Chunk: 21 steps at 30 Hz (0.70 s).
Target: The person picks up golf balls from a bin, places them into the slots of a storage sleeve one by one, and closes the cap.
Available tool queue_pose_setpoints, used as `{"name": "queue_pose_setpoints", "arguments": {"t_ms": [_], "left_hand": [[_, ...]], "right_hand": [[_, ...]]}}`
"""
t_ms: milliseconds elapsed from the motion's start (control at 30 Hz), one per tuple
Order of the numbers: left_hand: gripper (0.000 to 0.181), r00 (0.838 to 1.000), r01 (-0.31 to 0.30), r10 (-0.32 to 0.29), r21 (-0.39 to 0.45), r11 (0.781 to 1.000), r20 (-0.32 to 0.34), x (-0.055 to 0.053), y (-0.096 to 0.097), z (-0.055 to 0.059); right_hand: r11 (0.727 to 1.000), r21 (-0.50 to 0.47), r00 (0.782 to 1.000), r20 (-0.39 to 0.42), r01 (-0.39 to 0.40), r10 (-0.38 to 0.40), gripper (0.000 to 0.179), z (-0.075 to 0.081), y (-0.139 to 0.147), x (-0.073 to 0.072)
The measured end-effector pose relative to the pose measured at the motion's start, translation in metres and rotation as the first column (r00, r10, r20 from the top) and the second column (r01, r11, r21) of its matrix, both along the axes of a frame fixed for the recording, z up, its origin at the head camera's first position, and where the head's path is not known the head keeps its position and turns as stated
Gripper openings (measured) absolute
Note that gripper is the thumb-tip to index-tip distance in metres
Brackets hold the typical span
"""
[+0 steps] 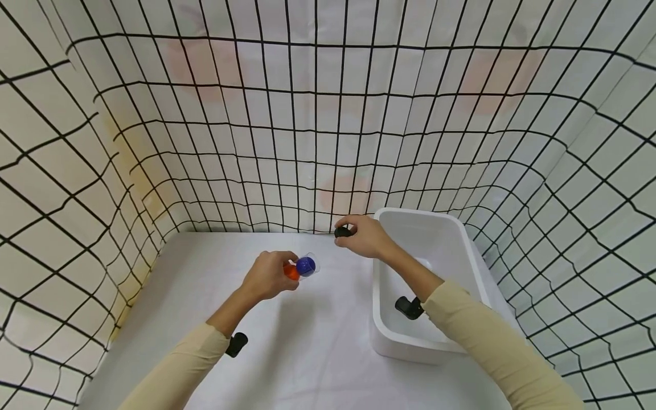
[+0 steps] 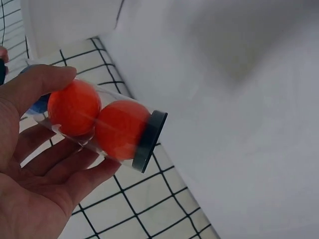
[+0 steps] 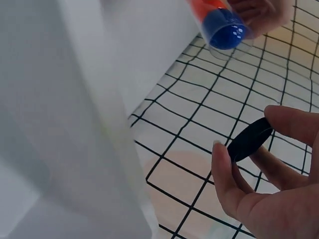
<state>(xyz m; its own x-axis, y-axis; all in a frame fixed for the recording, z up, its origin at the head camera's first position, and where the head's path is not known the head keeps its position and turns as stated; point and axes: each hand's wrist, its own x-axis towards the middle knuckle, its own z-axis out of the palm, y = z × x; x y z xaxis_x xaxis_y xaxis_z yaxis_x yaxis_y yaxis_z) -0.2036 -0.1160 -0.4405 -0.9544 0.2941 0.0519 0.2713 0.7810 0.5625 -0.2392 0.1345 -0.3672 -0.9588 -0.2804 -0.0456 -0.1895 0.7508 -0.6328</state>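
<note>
Over the table, my left hand (image 1: pixel 270 275) grips a clear plastic tube (image 2: pixel 96 130). Inside it are two orange balls (image 2: pixel 122 128) and a blue ball (image 1: pixel 306 266), the blue one at the uncapped end facing my right hand. A black cap (image 2: pixel 150 141) closes the tube's other end. My right hand (image 1: pixel 366 236) pinches a round black cap (image 3: pixel 250 139) between thumb and fingers, a short way right of the tube and apart from it.
A white bin (image 1: pixel 380 319) stands on the right under my right forearm, with black-ended items (image 1: pixel 408 307) inside. Another black-ended item (image 1: pixel 237 344) lies on the white table (image 1: pixel 318 364), partly behind my left sleeve. Black netting (image 1: pixel 318 134) surrounds the table's back and sides.
</note>
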Motion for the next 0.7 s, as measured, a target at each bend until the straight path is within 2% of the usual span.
{"name": "queue_pose_setpoints", "arguments": {"t_ms": [167,433,567,700], "left_hand": [[0.042,1.000,0.020,-0.021,0.013,1.000,0.010,0.002,0.010,0.008],[0.042,0.998,0.055,-0.056,0.031,0.998,0.030,0.001,0.024,0.014],[0.042,0.998,0.060,-0.061,0.043,0.997,0.025,-0.001,0.027,0.017],[0.040,0.998,0.067,-0.068,0.056,0.996,0.017,-0.002,0.028,0.020]], "right_hand": [[0.999,-0.038,0.998,0.062,0.008,-0.005,0.041,0.003,0.005,0.005],[0.975,-0.216,0.977,0.212,0.051,-0.005,0.040,0.009,0.006,0.014],[0.960,-0.278,0.970,0.240,0.039,0.030,0.037,0.008,0.005,0.017],[0.961,-0.274,0.972,0.229,0.019,0.047,0.034,0.002,0.005,0.021]]}}
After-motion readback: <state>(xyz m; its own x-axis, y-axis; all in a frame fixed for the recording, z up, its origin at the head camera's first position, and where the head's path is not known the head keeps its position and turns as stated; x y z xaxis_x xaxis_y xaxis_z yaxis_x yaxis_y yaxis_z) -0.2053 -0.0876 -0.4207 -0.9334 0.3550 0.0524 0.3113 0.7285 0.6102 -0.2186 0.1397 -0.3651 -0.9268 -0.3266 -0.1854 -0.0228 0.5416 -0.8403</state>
